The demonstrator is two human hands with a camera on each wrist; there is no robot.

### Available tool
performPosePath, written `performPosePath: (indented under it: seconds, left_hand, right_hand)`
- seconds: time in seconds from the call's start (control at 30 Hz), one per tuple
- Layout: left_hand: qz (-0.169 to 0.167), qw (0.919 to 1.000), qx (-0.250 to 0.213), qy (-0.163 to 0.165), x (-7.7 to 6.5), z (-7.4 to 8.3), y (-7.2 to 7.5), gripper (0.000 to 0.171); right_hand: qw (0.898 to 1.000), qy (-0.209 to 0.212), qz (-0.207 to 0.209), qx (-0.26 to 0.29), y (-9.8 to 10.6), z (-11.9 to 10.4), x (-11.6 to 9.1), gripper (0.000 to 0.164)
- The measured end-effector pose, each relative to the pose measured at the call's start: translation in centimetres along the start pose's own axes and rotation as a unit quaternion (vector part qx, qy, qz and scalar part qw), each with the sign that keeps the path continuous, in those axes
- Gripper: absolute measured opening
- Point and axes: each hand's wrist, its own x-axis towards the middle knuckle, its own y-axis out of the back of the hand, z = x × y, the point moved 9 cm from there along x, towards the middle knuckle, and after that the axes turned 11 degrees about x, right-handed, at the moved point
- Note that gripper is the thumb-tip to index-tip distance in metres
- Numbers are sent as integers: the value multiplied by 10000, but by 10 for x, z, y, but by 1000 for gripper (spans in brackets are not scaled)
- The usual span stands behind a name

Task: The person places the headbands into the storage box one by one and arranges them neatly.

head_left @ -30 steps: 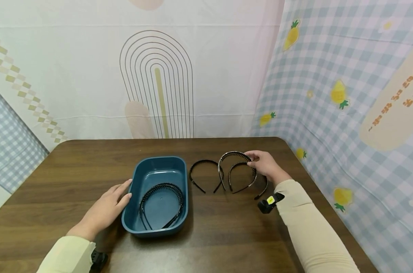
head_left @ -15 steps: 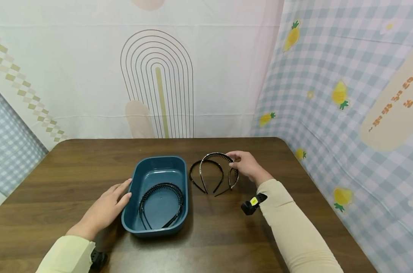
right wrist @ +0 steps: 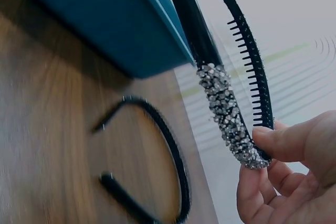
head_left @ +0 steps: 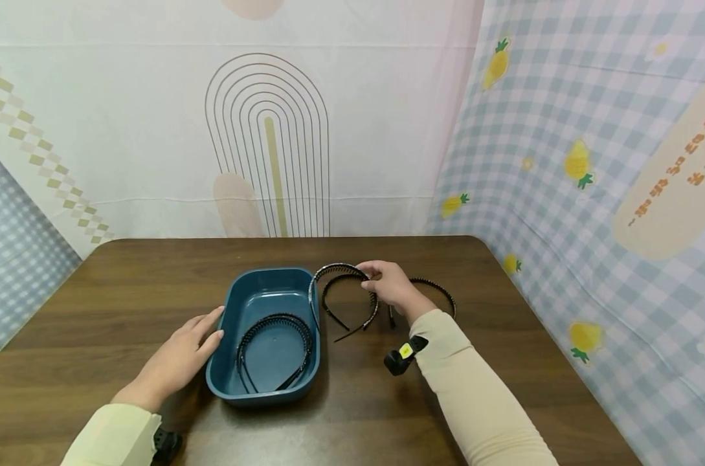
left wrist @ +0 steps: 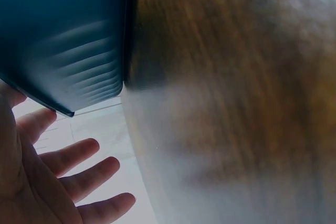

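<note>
My right hand (head_left: pixel 388 285) pinches a black toothed headband (right wrist: pixel 226 111) studded with silvery stones between thumb and fingers. It is held up, its left end at the right rim of the blue plastic basin (head_left: pixel 263 291). Straight, spread fingers of my left hand (head_left: pixel 180 353) touch the basin's left rim. Several black headbands (head_left: pixel 244 343) lie overlapped inside the basin. Behind the held one, a plain black headband (right wrist: pixel 181 166) rests on the table. Another headband (head_left: pixel 447 294) lies further right, partly hidden by my right wrist.
The brown wooden table (head_left: pixel 352 414) carries all of this. A white patterned cloth (head_left: pixel 387 129) hangs behind it. Blue checked cloth (head_left: pixel 562 259) covers the right side.
My right hand has carried the stone-studded headband left, from above the right-hand headband to the basin's right rim. My left hand and the basin have stayed in place.
</note>
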Motion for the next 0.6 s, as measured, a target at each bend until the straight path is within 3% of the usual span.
performPosePath:
  seconds: [0.6]
  left_hand:
    - [-18, 10000, 27, -5, 0, 0, 1, 63]
  right_hand:
    - [9989, 307, -358, 41, -51, -27, 3, 35]
